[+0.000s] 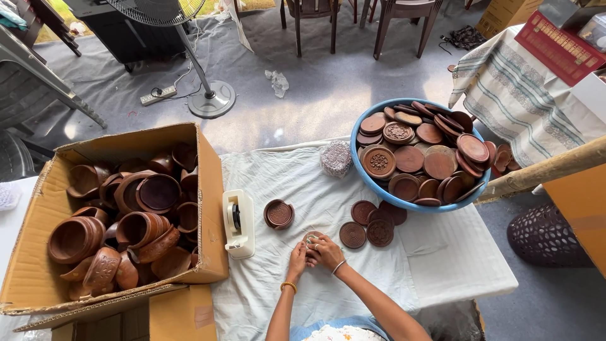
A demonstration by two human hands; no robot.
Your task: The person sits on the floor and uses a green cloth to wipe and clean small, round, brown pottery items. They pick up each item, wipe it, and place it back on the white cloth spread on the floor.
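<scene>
Cardboard box (38, 252) of brown wooden bowls sits left, blue basin (366, 173) of carved lids right. Between them, left hand (297, 259) and right hand (326, 251) close together around a small pale round piece (310, 239), seemingly being wrapped or taped; the tape dispenser (238, 223) waits just left.

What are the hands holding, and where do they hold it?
Both the left hand and the right hand close around a small round thing at its edges. It is mostly hidden, so its kind cannot be told.
</scene>
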